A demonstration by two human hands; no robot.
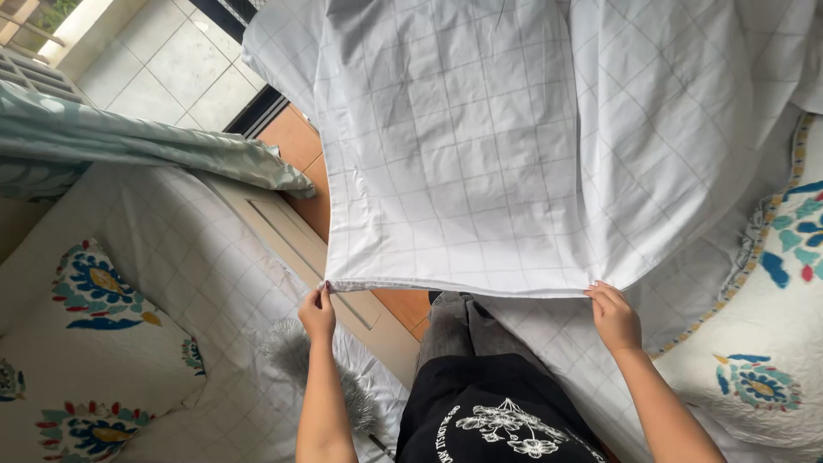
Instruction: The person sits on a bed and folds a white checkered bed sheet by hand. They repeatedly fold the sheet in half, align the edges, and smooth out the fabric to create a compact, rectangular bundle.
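Head view, read from left to right. At far left, a white cushion (77,360) with embroidered blue, green and red flower motifs lies on a white grid-patterned bedcover (184,249). Above it, a pale green patterned cloth (129,146) drapes across the upper left, and beyond that a light tiled floor (171,64) is seen through a dark-framed doorway. A strip of orange-brown floor (296,141) runs beside a cream-coloured bed frame (291,240). A grey feathery duster (296,356) rests on the bedcover, just beside the left forearm.

The left hand (318,311) pinches the lower left corner of a white sheet with a fine grey grid (463,154), fingers closed on its hem. The sheet is held up and spread flat in front of the person, filling the upper centre of the view, its lower edge stretched nearly straight between the two hands. Below that edge appear grey trousers and a black printed top (489,411).

The right hand (614,317) grips the lower right corner of the same hem, fingers closed over it. At far right lies a white quilt with a coloured floral border (771,343).
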